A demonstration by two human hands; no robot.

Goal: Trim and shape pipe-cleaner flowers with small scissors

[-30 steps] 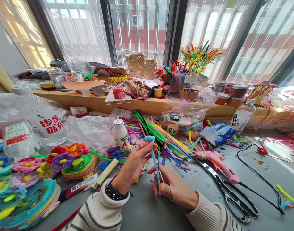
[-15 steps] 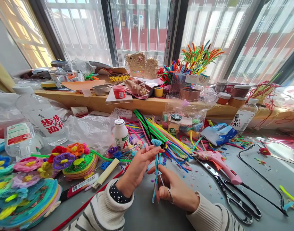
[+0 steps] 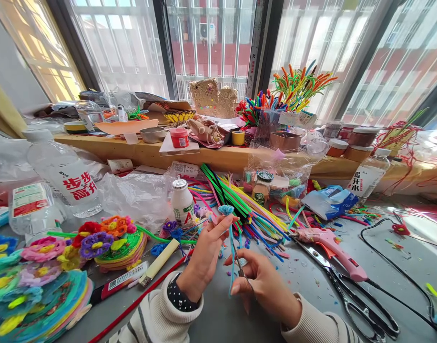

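Left hand (image 3: pixel 208 245) pinches blue flower (image 3: pixel 226 210) near its top; stems (image 3: pixel 232 271) hang between hands. Right hand (image 3: pixel 264 281) half-curled on small scissors (image 3: pixel 241 272), at the stems. Looks like trimming; next cut probably needs stems steady.

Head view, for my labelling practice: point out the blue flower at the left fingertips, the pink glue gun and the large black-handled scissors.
Blue flower (image 3: pixel 226 209): head view, its fuzzy top.
Pink glue gun (image 3: pixel 343 255): head view, upper handle.
Black-handled scissors (image 3: pixel 326 263): head view, near the pivot.
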